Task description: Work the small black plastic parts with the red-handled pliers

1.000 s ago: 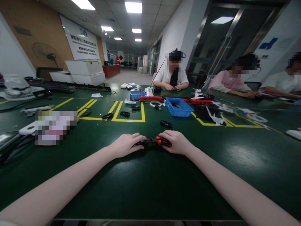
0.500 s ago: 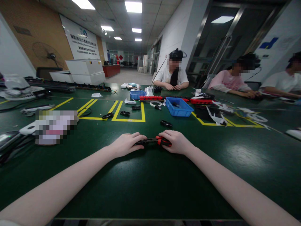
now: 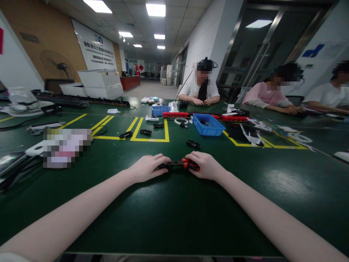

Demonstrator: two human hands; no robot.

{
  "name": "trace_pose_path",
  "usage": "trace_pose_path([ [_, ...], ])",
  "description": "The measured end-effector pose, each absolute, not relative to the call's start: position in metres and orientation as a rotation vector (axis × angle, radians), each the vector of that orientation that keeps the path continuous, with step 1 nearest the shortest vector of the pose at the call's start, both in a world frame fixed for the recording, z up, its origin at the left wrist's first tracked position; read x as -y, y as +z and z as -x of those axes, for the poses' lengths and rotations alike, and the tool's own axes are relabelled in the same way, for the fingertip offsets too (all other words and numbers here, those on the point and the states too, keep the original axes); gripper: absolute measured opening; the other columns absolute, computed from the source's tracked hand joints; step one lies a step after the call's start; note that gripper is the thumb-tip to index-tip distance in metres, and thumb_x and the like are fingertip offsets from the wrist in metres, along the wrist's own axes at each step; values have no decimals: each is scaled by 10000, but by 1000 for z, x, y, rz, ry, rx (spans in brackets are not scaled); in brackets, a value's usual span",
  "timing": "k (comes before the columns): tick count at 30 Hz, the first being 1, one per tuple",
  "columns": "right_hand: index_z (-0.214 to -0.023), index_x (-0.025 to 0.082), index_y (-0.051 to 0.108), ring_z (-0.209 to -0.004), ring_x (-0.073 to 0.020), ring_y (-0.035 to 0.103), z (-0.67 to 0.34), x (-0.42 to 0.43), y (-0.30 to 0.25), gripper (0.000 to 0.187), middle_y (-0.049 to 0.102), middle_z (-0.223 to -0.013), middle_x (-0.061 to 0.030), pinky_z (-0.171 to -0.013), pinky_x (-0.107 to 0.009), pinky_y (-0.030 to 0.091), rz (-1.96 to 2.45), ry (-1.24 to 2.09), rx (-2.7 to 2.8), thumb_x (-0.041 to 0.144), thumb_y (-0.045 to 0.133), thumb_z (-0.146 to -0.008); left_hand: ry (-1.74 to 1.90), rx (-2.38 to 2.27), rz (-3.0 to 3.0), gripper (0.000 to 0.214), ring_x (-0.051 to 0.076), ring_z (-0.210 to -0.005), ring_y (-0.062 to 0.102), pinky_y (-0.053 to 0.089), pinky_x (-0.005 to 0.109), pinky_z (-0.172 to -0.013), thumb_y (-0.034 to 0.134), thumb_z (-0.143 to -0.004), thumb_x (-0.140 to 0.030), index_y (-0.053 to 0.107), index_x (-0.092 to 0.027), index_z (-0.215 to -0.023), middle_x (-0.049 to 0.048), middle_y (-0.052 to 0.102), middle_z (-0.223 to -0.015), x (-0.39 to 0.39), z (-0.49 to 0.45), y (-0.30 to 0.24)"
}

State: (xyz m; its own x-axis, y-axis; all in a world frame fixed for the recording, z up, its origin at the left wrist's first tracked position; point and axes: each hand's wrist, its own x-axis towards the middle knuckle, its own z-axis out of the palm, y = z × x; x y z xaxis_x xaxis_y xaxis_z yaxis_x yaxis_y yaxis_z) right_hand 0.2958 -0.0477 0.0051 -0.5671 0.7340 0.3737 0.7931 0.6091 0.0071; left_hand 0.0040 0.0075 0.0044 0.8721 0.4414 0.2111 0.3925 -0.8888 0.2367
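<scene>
Pliers [image 3: 187, 163] with red and black handles lie in my right hand [image 3: 205, 165], whose fingers are wrapped round the handles. Their metal jaws point left and meet a small black piece [image 3: 163, 165]. My left hand [image 3: 148, 168] pinches that piece between thumb and fingers, which hide most of it, so its kind is unclear. Both hands are low over the green table [image 3: 174, 214]. A black elongated part [image 3: 193, 144] lies just beyond my right hand.
Farther off, several similar black parts [image 3: 145, 131] lie around yellow tape markings [image 3: 149, 140]. A blue bin [image 3: 208, 125] stands beyond my right hand, near red strips [image 3: 176, 114] and a coiled white cable [image 3: 180, 120]. A person [image 3: 204, 87] sits opposite; others sit at right.
The view has shifted very slightly. Both hands keep the same hold on the pliers and the black piece, with no other visible change.
</scene>
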Motion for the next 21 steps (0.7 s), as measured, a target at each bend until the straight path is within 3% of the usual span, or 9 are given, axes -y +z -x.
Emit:
trace_pose_path([
  [21, -1114, 178, 629, -872, -232, 664, -296, 46, 1, 362, 700, -1029, -103, -757, -355, 526, 1261, -334, 2431, 300, 668, -775, 464, -755, -3024, 325, 167, -815, 651, 525, 316, -750, 395, -1019, -397, 474, -255, -1301, 47, 602, -1218, -2, -6, 3],
])
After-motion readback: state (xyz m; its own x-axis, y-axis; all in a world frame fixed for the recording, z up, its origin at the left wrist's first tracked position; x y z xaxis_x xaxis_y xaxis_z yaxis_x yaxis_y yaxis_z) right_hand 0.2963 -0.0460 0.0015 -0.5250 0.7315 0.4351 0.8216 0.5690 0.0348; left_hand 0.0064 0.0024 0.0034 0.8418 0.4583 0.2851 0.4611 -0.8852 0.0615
